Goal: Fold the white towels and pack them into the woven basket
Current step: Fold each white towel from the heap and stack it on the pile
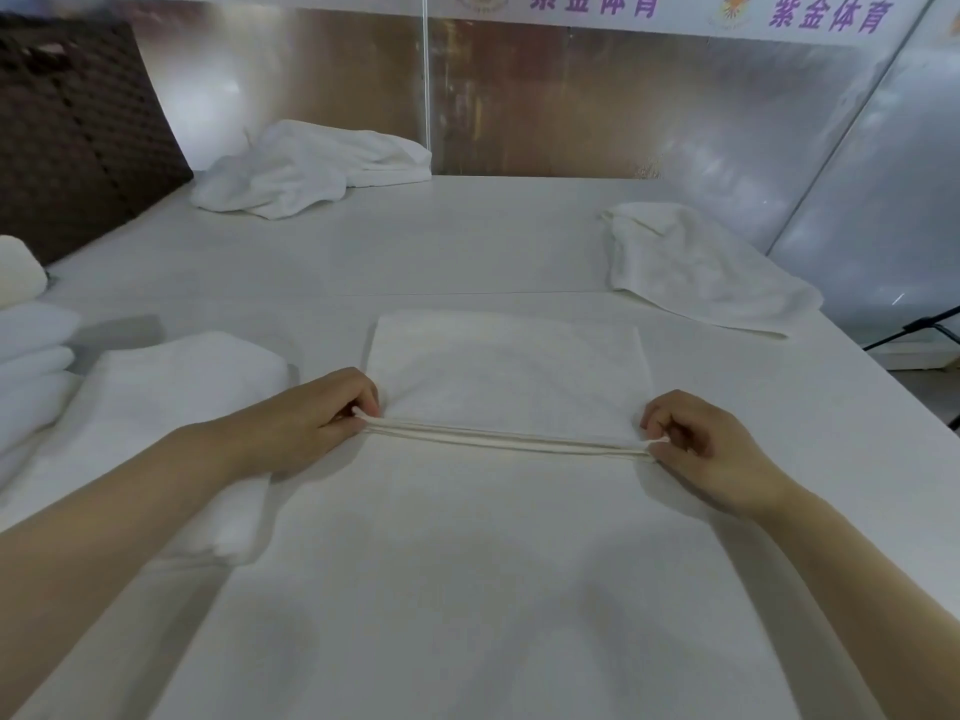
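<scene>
Head view: a white towel point(506, 371) of soft terry lies flat at the middle of the white table point(467, 241), its far part a neat rectangle with straight edges. Its near edge is a stack of thin layered hems pulled into a taut, cord-like line between the two hands. The left hand point(317, 418) pinches the left end of that edge, fingers curled and thumb pressed on the hems. The right hand point(696, 439) pinches the right end the same way, fingers bent over the corner. More of the white cloth spreads smooth and broad toward the near side, under both bare forearms.

Just left of the held towel sits a folded towel point(171, 407), thick and pillowy with rounded edges. Farther left, at the frame's edge, is a stack of folded towels point(31, 350), their rounded folds showing as soft ridges.

At the far left stands the woven basket point(78, 127), dark brown, with a coarse chequered weave and a slanted side wall. Beside it, far centre-left, lies a crumpled towel point(306, 168), heaped in loose wrinkles. Far right lies another loose towel point(696, 267), flattened but rumpled, its terry nap visible, one corner reaching the table's right edge.

Behind the table stands a shiny, reflective metallic wall panel point(571, 96), with a white banner point(675, 10) bearing purple characters above.
</scene>
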Available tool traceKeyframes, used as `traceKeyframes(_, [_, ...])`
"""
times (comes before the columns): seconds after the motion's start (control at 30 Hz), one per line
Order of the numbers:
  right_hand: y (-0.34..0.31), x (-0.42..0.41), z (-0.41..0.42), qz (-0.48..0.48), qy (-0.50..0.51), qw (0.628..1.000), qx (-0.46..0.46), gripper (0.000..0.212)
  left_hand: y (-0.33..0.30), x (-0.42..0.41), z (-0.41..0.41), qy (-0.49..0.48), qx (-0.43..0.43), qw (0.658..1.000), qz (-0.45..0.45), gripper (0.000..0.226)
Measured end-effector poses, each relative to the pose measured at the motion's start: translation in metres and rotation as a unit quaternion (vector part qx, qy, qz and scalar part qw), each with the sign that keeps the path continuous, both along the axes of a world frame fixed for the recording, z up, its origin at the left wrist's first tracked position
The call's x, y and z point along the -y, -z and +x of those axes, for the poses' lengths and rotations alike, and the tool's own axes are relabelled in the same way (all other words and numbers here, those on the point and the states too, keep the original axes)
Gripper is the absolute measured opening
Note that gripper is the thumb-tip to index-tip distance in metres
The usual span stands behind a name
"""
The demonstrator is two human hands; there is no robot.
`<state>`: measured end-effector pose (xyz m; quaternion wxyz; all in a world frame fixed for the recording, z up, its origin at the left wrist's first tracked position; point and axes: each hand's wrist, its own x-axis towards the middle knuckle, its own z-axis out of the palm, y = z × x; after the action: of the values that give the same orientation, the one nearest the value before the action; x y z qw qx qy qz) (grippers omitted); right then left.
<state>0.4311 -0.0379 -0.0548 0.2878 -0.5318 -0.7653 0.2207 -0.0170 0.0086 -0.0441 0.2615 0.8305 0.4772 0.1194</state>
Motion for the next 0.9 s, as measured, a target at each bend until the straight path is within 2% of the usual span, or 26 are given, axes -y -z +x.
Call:
traceKeyframes(0.17, [0.000,0.005,0.001,0.013,-0.017,0.997,0.077,0.024,0.000,0.002,0.002,-0.009,-0.017,0.998,0.063,0.023])
traceKeyframes(0.27, [-0.010,0.013,0.003,0.004,-0.001,0.995,0.096,0.015,-0.010,0.005,0.002,0.032,-0.089,0.986,0.137,0.009])
traceKeyframes(0.33, [-0.018,0.011,-0.002,-0.006,0.039,0.996,0.078,0.017,-0.027,0.001,0.006,0.032,-0.137,0.984,0.112,0.024])
traceKeyframes(0.4, [-0.024,-0.001,-0.014,0.055,0.105,0.991,0.066,0.013,-0.041,-0.011,0.015,0.016,-0.128,0.988,0.083,0.033])
traceKeyframes(0.47, [-0.028,-0.021,-0.033,0.127,0.162,0.977,0.059,0.010,-0.044,-0.026,0.035,-0.016,-0.071,0.994,0.076,0.025])
traceKeyframes(0.5, [-0.029,-0.033,-0.045,0.139,0.169,0.974,0.062,0.015,-0.042,-0.034,0.050,-0.039,-0.037,0.996,0.069,0.024])
traceKeyframes(0.6, [-0.027,-0.064,-0.082,0.069,0.120,0.983,0.119,0.037,-0.028,-0.053,0.099,-0.064,-0.027,0.996,0.063,0.033])
traceKeyframes(0.7, [-0.011,-0.084,-0.103,0.003,0.051,0.971,0.232,0.053,-0.007,-0.065,0.122,-0.074,-0.129,0.986,0.071,0.054])
traceKeyframes(0.77, [0.000,-0.091,-0.101,-0.038,0.076,0.957,0.279,0.059,0.007,-0.070,0.118,-0.094,-0.171,0.979,0.065,0.067])
traceKeyframes(0.9, [0.010,-0.096,-0.084,-0.075,0.167,0.940,0.288,0.070,0.020,-0.077,0.097,-0.136,-0.181,0.972,0.069,0.077])
